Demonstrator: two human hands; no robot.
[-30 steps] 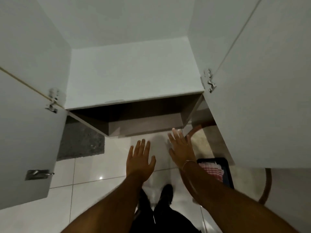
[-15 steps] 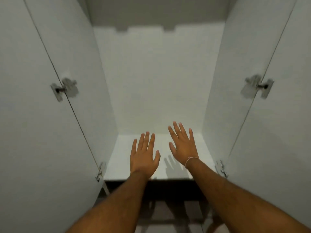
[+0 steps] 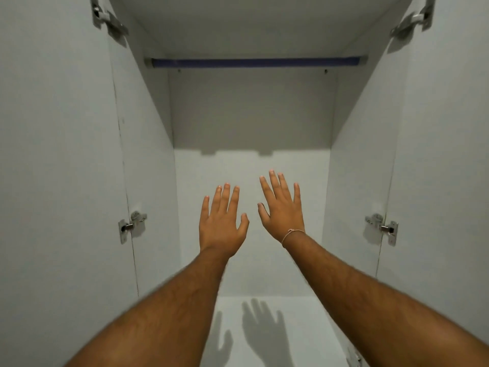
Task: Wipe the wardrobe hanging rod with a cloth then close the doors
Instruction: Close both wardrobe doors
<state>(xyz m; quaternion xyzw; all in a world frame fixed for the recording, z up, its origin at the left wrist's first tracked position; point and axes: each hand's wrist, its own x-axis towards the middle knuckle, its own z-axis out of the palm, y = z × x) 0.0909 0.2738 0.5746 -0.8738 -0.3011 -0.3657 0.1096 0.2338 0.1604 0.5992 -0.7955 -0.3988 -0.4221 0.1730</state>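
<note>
Hands raised higher inside open white wardrobe (image 3: 251,115) than half a second ago, left hand (image 3: 221,223) and right hand (image 3: 281,207) empty with fingers spread, dark hanging rod (image 3: 254,62) now visible far above, doors (image 3: 53,154) swung wide.

Dark blue hanging rod (image 3: 255,62); pale grey wardrobe walls (image 3: 251,112); silver hinges (image 3: 129,226).

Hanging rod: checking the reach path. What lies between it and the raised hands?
Nothing: in the head view only the wardrobe's bare back panel shows between the rod and the empty left hand and right hand.
</note>
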